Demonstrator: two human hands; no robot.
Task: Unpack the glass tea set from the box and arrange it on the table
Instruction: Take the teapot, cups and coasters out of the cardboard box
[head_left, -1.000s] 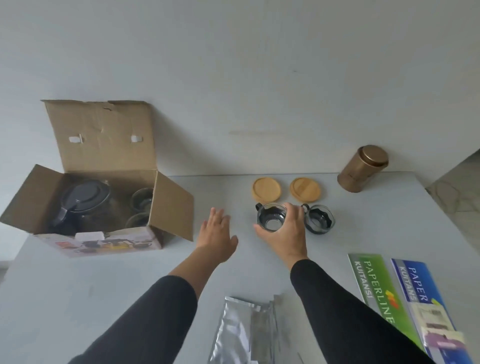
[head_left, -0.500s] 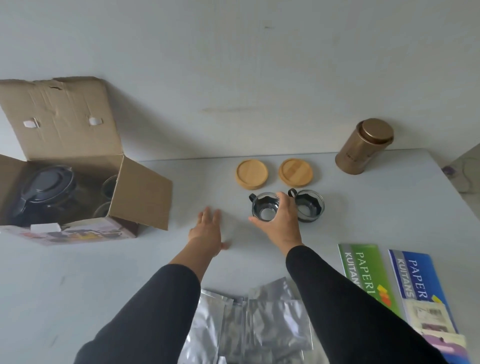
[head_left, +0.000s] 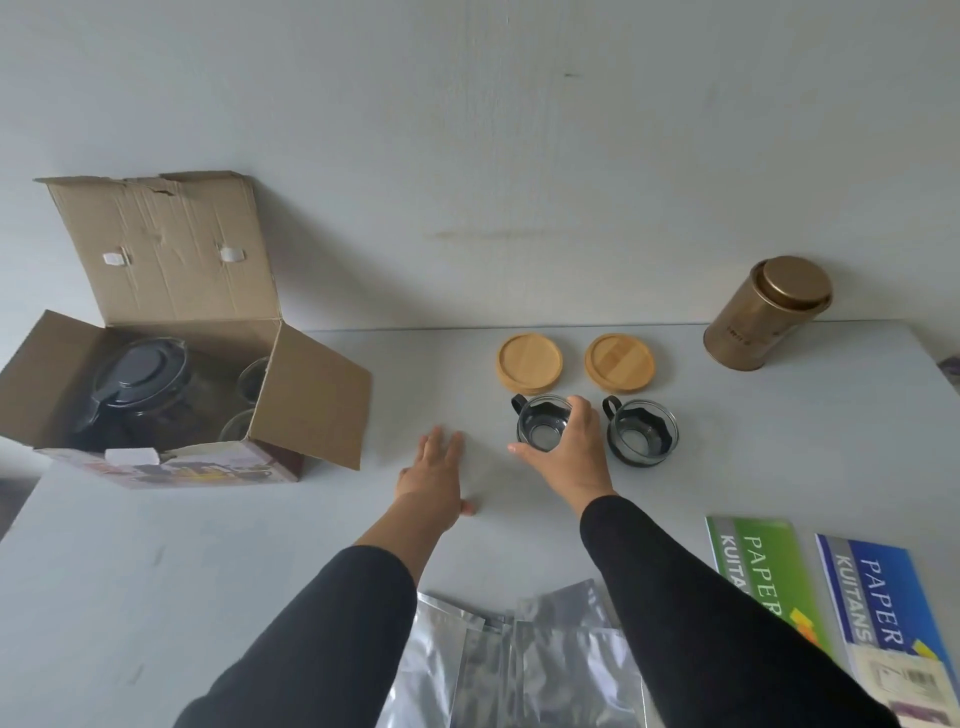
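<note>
Here, right hand (head_left: 569, 457) curled round left glass cup (head_left: 543, 430), left hand (head_left: 434, 475) flat on bare table (head_left: 208, 545).

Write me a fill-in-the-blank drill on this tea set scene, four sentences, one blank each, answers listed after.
1. The right hand grips a glass ____ with a black handle.
2. The teapot sits inside the cardboard ____.
3. The number of wooden coasters on the table is ____.
4. The left hand lies flat and holds ____.

Missing words: cup; box; two; nothing
</note>
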